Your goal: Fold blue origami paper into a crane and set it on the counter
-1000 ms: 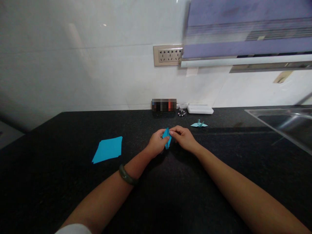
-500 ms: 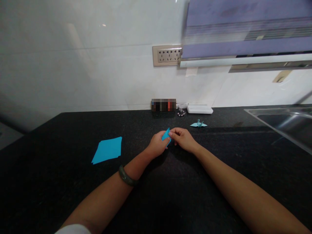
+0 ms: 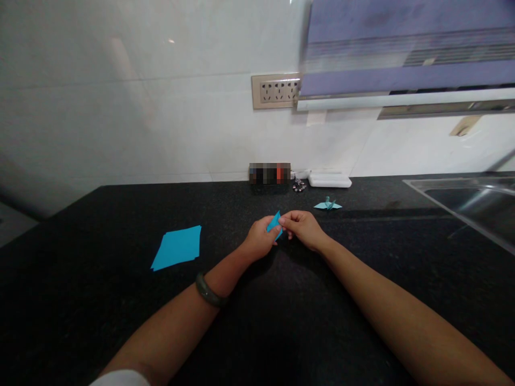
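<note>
The left hand (image 3: 260,237) is closed on the folded blue paper (image 3: 274,221), thumb across its face, over the bench (image 3: 281,316); the right hand (image 3: 302,228) pinches its right edge. For a crisp crease, hold the left thumb steady, line up the layers, then press firmly. A second ago split layers showed; now a smoother face does. The blue paper stack (image 3: 177,247) and origami crane (image 3: 322,206) lie unmoved.

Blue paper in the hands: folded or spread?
Folded: the blue paper in the left hand and right hand is a small pointed shape, unlike the flat blue sheets.
</note>
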`<state>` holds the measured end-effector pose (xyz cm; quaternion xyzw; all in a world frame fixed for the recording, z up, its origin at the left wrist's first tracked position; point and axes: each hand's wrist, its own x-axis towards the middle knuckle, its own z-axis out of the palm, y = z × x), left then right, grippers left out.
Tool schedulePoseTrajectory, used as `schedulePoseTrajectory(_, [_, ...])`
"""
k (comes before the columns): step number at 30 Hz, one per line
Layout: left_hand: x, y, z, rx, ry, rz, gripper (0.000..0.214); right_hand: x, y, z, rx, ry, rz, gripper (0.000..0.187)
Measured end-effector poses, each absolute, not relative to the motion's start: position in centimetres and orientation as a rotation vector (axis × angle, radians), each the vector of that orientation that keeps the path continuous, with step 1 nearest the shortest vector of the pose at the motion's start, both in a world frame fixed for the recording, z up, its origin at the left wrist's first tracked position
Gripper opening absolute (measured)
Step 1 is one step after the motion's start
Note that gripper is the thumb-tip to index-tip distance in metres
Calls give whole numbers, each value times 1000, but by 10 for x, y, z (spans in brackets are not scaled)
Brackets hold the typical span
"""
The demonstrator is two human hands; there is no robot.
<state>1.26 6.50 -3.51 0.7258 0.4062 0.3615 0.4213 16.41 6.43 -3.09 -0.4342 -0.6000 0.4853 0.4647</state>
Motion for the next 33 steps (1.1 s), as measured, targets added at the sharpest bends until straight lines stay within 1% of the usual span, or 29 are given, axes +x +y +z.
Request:
schedulePoseTrajectory(15, [12, 64, -33, 1781, 957, 881, 28, 166, 66, -33, -1031, -1343, 1301, 26])
schedulePoseTrajectory(33, [12, 64, -35, 1767, 952, 870, 31, 164, 64, -32, -1059, -1325, 1149, 19])
